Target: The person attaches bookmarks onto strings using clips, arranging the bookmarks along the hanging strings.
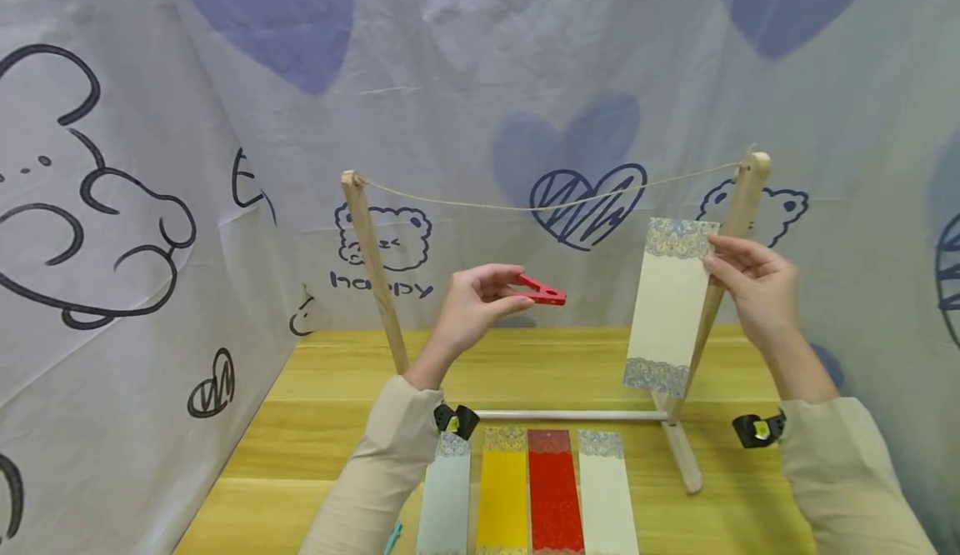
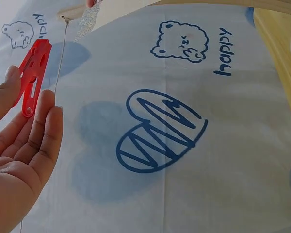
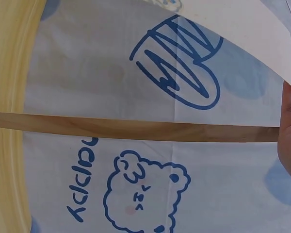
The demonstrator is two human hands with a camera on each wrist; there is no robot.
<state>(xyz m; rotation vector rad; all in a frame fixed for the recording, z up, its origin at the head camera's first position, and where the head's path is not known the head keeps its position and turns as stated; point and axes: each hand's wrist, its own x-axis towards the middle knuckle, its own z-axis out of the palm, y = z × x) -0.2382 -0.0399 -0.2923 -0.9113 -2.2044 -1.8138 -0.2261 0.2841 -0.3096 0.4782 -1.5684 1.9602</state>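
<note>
My left hand (image 1: 480, 305) pinches a red clothespin (image 1: 543, 292) between thumb and fingers, below the middle of the string (image 1: 480, 206). In the left wrist view the clothespin (image 2: 35, 77) lies along the fingertips. At the right, my right hand (image 1: 757, 284) pinches the upper right edge of a cream paper strip (image 1: 667, 305) with patterned bands at both ends. That strip hangs upright below the string and in front of the right wooden post (image 1: 747, 197). The right wrist view shows part of the strip (image 3: 242, 29) and only the edge of the hand (image 3: 290, 131).
The string spans from the left post (image 1: 375, 263) to the right one, with a white rod (image 1: 570, 415) low between them. On the wooden table (image 1: 300, 422) lie a pale blue strip (image 1: 444, 497), a yellow strip (image 1: 503, 497), a red strip (image 1: 555, 492) and a white strip (image 1: 607, 497).
</note>
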